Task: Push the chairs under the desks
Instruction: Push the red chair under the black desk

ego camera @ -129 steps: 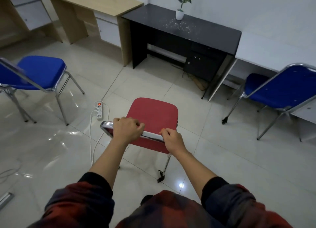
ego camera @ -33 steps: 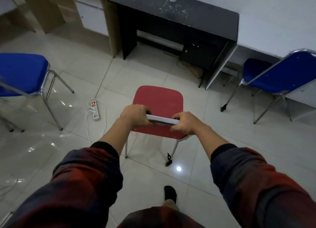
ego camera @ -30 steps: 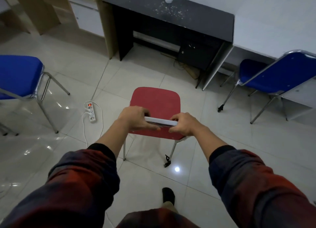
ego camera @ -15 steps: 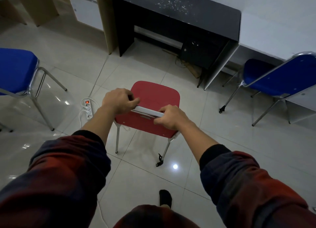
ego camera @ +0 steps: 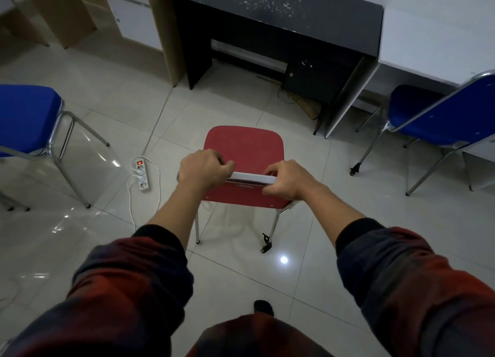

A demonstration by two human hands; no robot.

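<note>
Rolled closer to the black laminate bench now, both hands' fingers curled tight round the red padded chair's chrome back rail, leg gap nearly lined up.

The chair in the middle has a red seat and a silver back rail. Two more chairs, one left and one right, are blue with chrome frames. The desk ahead is black, flecked with white specks on top; the desk to its left is light wood with white drawer fronts. The floor is glossy pale-grey tile. A white power strip shows a lit red switch. The sleeves are red and dark plaid.
</note>
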